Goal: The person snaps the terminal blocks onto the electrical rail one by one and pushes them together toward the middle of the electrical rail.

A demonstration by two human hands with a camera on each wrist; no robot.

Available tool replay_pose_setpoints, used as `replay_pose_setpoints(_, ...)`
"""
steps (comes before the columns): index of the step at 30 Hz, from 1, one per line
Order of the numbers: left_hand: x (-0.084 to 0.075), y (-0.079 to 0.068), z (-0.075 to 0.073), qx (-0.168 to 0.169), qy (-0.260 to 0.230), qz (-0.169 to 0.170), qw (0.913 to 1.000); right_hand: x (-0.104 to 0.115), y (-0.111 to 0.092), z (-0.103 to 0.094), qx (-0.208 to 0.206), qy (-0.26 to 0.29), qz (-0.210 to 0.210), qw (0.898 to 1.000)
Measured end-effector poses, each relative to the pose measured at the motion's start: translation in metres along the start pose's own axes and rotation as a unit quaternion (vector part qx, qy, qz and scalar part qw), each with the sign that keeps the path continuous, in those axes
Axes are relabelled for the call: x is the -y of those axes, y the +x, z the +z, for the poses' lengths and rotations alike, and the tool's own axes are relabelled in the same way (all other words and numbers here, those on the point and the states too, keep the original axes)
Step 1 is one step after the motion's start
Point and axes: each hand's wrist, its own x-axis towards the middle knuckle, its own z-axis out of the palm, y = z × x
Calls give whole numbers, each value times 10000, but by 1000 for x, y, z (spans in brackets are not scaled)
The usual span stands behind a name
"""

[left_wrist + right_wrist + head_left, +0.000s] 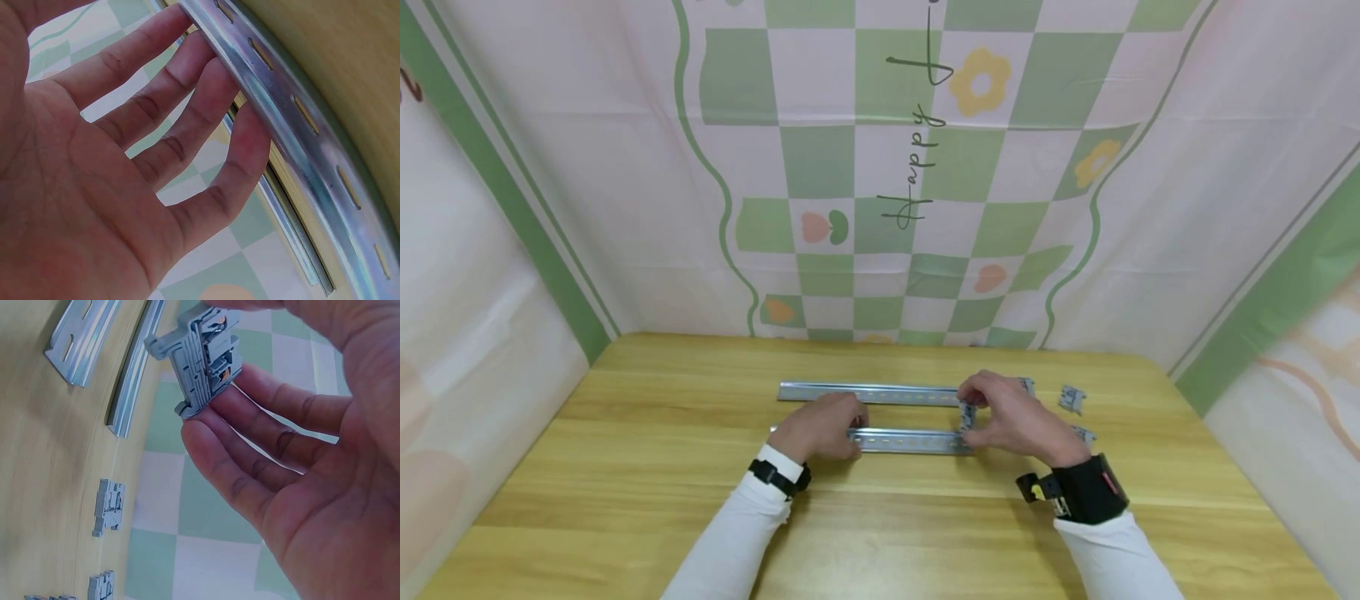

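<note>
Two slotted metal DIN rails lie one behind the other on the table. My left hand (823, 425) is across the near DIN rail (913, 442), its fingertips along one long edge in the left wrist view and its thumb on the near side in the head view. Between the thumb and fingers of my right hand (1018, 419) is a grey DIN rail terminal block (203, 359) with small orange parts. In the head view the block overlaps the right end of the near rail.
Behind the hands runs the far DIN rail (880, 393). Loose grey terminal blocks lie right of the right hand: one terminal block (1072, 398) farthest out, others partly hidden by the hand. A wooden table (880, 525) meets a patterned cloth (887, 275) at the back.
</note>
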Motion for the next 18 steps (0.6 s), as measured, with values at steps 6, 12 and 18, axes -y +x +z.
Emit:
replay_pose_setpoints(6,0,0,0,-3,-7,0,10000,4,0,1,56,227,89,9997)
replay_pose_setpoints(12,1,0,1,-22,-8,10,10000,5,1,3,73,313,106,9994)
replay_pose_setpoints(18,1,0,0,-11,-41,13,10000,7,2,6,15,285,80,9996)
